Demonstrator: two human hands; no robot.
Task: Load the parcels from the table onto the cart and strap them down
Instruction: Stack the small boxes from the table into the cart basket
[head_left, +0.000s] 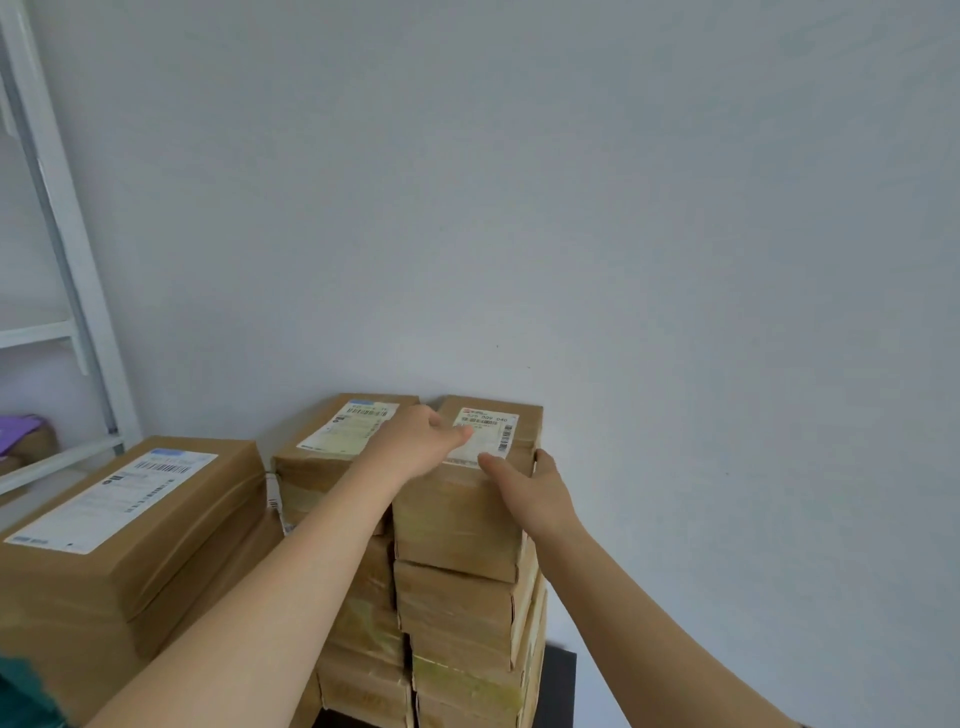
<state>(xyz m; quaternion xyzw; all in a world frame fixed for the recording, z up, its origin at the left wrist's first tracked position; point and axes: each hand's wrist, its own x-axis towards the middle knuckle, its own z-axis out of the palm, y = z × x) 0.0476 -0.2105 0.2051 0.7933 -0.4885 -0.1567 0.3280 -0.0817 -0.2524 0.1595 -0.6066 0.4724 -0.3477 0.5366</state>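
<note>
Capping the right-hand stack (457, 597), a little toward 6 o'clock from the middle of the view, the top parcel (457, 514) is clasped by both hands. The left hand (415, 441) is laid across its upper face from 9 o'clock. Its thumb is stretched onto the white label (491, 423), and its fingers are bent down over the parcel's far left edge, into the slit beside the neighbouring stack (322, 467). The right hand (540, 488) is set at the near corner, at 3 o'clock. Its thumb is pressed on the label's near edge and its fingers are wrapped round the parcel's right side. Each grip is thus half closed and filled by the same parcel. Whether the parcel is raised clear of the one beneath cannot be told. A larger labelled parcel (130, 525) is seen at 8 o'clock, well apart from the hands, and a white shelf frame (57, 218) at 10 o'clock against a pale wall (571, 182). What the stacks are borne by cannot be made out; only a dark surface (558, 686) is seen at 5 o'clock.
</note>
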